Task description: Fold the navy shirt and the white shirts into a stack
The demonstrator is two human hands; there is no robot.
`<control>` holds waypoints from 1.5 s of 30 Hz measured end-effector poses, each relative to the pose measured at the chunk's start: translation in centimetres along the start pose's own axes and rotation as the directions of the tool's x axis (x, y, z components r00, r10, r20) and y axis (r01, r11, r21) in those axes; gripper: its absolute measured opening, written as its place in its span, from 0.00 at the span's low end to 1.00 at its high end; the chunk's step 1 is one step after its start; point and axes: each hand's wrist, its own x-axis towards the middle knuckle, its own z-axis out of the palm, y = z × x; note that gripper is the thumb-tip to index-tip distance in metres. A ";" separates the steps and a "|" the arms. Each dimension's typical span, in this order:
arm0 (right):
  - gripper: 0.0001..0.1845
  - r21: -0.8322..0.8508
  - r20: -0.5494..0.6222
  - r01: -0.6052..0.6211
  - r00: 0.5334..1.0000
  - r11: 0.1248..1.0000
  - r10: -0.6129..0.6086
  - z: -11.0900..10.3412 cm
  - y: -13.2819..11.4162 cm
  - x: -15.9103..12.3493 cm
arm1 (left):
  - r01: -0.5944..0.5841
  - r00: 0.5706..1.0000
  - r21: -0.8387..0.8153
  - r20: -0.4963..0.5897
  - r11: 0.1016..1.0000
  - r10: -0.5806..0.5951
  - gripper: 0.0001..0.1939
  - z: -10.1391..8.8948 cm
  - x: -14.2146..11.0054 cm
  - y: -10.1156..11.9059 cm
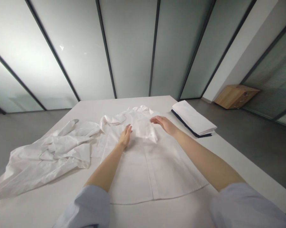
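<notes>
A white shirt (143, 167) lies spread on the table, its hem toward me and its rumpled collar end away from me. Between my hands, a loose white flap of cloth (146, 129), perhaps a sleeve end, lies over its upper part. My left hand (125, 136) is at the shirt's left side, fingers stretched out and palm turned inward. Over the right side, my right hand (165, 124) has its fingers extended toward the flap. Neither hand grips anything; whether the fingertips touch the cloth I cannot tell.
A crumpled white garment (62, 148) spreads over the table's left side and reaches its edge. Folded white cloth (192, 117) rests on a dark folded piece (200, 136) near the right edge. Beyond the white table (123, 104) stand frosted glass panels and a wooden cabinet (235, 96).
</notes>
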 end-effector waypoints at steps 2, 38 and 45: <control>0.24 -0.104 0.067 0.053 0.997 0.993 -0.047 0.8 0.5 -1.5 | 0.048 0.999 -0.151 0.033 0.987 -0.043 0.36 -0.3 0.4 -0.2; 0.10 -0.239 -0.453 -0.228 0.886 0.944 0.099 1.3 11.1 -4.2 | 0.447 0.683 -0.253 0.716 0.858 -0.145 0.28 -6.5 -3.3 3.0; 0.09 -0.221 -0.483 -0.217 0.871 0.951 0.087 1.4 11.5 -4.0 | 0.396 0.589 -0.038 0.777 0.917 -0.222 0.22 -9.2 -3.9 0.4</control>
